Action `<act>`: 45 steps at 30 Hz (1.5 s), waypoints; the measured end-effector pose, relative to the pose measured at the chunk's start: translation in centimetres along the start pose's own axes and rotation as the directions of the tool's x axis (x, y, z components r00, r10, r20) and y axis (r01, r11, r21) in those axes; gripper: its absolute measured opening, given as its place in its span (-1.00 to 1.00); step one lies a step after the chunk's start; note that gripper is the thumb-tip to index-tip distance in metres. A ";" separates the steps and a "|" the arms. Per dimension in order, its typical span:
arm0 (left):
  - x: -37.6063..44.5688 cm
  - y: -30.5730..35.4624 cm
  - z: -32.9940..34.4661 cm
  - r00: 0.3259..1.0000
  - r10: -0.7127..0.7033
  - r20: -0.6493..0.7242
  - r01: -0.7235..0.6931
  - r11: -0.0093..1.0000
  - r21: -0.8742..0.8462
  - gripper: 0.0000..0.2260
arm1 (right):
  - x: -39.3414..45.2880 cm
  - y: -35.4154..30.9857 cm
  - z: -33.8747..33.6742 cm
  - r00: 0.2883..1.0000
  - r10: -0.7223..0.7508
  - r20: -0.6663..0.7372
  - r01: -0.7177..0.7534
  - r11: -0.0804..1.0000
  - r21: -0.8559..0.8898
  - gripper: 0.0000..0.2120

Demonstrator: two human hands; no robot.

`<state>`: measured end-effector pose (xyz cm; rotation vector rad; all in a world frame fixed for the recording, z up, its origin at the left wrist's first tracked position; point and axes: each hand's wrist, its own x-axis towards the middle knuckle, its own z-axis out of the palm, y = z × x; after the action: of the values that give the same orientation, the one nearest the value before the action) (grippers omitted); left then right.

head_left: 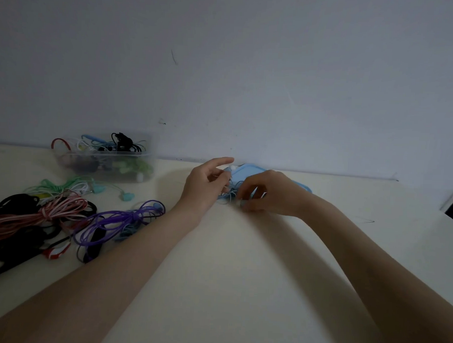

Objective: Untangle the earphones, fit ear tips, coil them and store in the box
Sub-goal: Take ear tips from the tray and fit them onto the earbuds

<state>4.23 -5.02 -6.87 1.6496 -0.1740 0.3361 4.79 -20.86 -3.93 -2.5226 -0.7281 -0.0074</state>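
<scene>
Working a light blue earphone cord between both hands at the far side of the table.

Left hand has its index finger stretched forward while thumb and other fingers curl in, pinching the thin cord. Right hand is curled downward, fingertips nipping a small pale piece of the same earphones just above the tabletop; which part it is I cannot tell. Both hands sit right in front of a light blue lid lying by the wall. Off to the left stands the clear box with coiled earphones inside, and nearer lie tangled purple earphones, a red-and-white cord bundle and mint green earphones.
</scene>
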 end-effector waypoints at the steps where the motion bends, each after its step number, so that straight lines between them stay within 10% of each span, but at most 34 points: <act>1: 0.0 0.0 0.0 1.000 -0.003 -0.002 0.002 1.000 -0.011 -0.75 | -0.1 0.2 -0.2 1.000 0.007 -0.008 -0.007 0.999 0.050 -0.88; 13: 0.2 -0.3 -0.2 0.998 0.065 -0.012 -0.063 0.993 0.099 -0.84 | -0.4 0.3 -0.8 0.965 0.105 -0.239 0.055 0.813 0.579 -0.83; 17: 0.6 0.8 -0.8 0.992 0.077 0.097 -0.114 0.875 0.470 -0.77 | 0.2 0.3 -0.6 0.954 0.104 -0.282 0.014 0.922 0.387 -0.82; 22: 1.2 1.3 -2.1 0.930 -0.254 0.264 0.022 0.757 0.653 -0.53 | 0.7 -1.0 0.7 0.969 -0.023 -0.247 0.022 1.000 -0.004 -0.77; 32: 1.3 2.8 -2.9 0.923 -0.238 0.302 0.027 0.824 0.567 -0.78 | 1.0 -1.7 2.8 0.978 -0.086 -0.189 0.030 0.959 -0.281 -0.78; 45: 2.8 8.3 -13.8 0.929 0.365 0.058 -0.285 0.609 0.741 -0.67 | 12.5 -14.3 0.3 0.862 -0.252 -0.440 0.151 0.956 -0.252 -0.85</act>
<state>2.70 8.01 2.95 2.4172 -0.2919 0.8612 8.28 -4.11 4.31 -2.4699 -0.8135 -0.7810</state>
